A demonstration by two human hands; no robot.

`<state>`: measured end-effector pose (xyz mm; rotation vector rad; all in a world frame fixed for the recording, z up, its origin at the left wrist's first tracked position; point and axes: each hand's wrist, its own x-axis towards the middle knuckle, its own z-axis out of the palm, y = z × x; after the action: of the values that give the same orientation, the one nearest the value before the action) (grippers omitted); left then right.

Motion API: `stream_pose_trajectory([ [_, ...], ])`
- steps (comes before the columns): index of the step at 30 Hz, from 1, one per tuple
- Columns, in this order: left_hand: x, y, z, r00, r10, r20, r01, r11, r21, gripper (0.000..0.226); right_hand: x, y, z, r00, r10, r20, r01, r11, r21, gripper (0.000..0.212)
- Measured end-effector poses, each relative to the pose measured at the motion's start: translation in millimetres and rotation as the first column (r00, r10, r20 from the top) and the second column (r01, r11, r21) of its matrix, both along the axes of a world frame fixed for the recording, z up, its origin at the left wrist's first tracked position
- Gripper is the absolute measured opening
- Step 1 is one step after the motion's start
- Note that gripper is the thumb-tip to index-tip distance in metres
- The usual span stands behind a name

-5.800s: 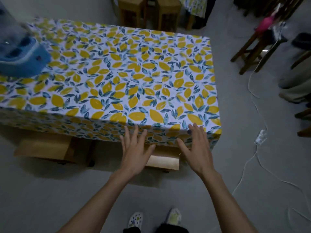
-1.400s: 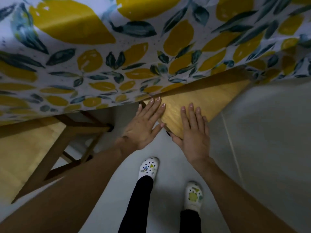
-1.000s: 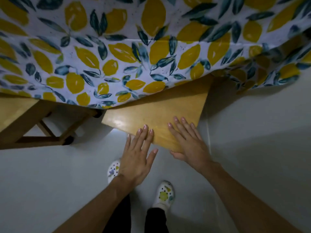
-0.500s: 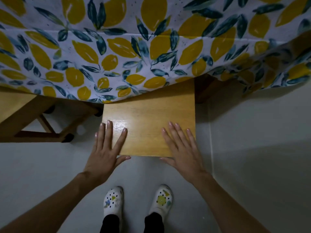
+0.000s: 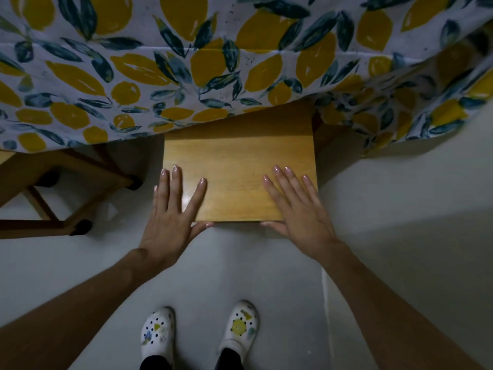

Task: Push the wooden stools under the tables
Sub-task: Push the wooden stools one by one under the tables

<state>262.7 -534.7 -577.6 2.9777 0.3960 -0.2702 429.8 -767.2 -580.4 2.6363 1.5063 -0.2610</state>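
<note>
A person in white patterned shoes (image 5: 237, 329) stood on the grey floor (image 5: 400, 263) at 6 o'clock, leaning over a wooden stool (image 5: 237, 180) at the centre of the frame. The left hand (image 5: 173, 217) lay flat on the seat's near left corner, fingers (image 5: 176, 182) spread and straight, thumb hooked against the front edge. The right hand (image 5: 301, 212) mirrored it on the near right corner, fingers (image 5: 288, 185) splayed, thumb likewise on the front edge. Neither hand gripped anything; both palms pressed down and forward on the seat.

The stool's far edge had already slipped beneath the hem of the lemon-print tablecloth (image 5: 213, 62) draped from 9 to 3 o'clock, hiding the tabletop itself. Most of the seat remained exposed. A second stool (image 5: 66, 188) showed its legs at 9 o'clock, partly under the cloth.

The push appeared to be under way but unfinished. Completing it would likely call for a straight shove toward 12 o'clock, keeping the seat square so its legs clear the neighbouring stool.
</note>
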Motion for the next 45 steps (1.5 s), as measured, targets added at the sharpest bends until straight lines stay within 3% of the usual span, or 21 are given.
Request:
stream_pose_trajectory([
  [16, 61.2, -9.5, -1.1, 1.0, -0.025, -0.018, 0.025, 0.999, 0.026, 0.079, 58.0, -15.2, -0.1, 1.0, -0.02, -0.017, 0.02, 0.999, 0.026, 0.089],
  [30, 62.3, -9.4, 8.3, 0.998, -0.011, -0.065, 0.005, 0.996, -0.092, 0.082, 53.0, -8.3, 14.4, 0.984, -0.108, -0.144, 0.11, 0.994, 0.006, 0.093],
  [35, 59.7, 6.0, 16.2, 0.994, -0.083, -0.077, 0.058, 0.959, -0.276, 0.079, 18.5, 24.6, 26.9, 0.908, -0.379, -0.178, 0.37, 0.926, -0.081, 0.101],
  [37, 48.6, 24.6, 22.2, 0.996, -0.081, -0.024, 0.066, 0.921, -0.384, 0.072, -7.0, 44.9, 32.4, 0.861, -0.466, -0.201, 0.47, 0.882, -0.032, 0.103],
  [41, -9.1, 75.4, 25.4, 0.983, 0.109, 0.149, -0.025, 0.879, -0.477, 0.063, -70.5, 94.7, 39.2, 0.885, -0.415, -0.212, 0.449, 0.88, 0.153, 0.096],
  [45, -97.6, 158.1, 30.8, 0.952, 0.214, 0.22, -0.096, 0.888, -0.449, 0.057, -142.7, 178.1, 33.3, 0.902, -0.363, -0.232, 0.41, 0.89, 0.2, 0.091],
])
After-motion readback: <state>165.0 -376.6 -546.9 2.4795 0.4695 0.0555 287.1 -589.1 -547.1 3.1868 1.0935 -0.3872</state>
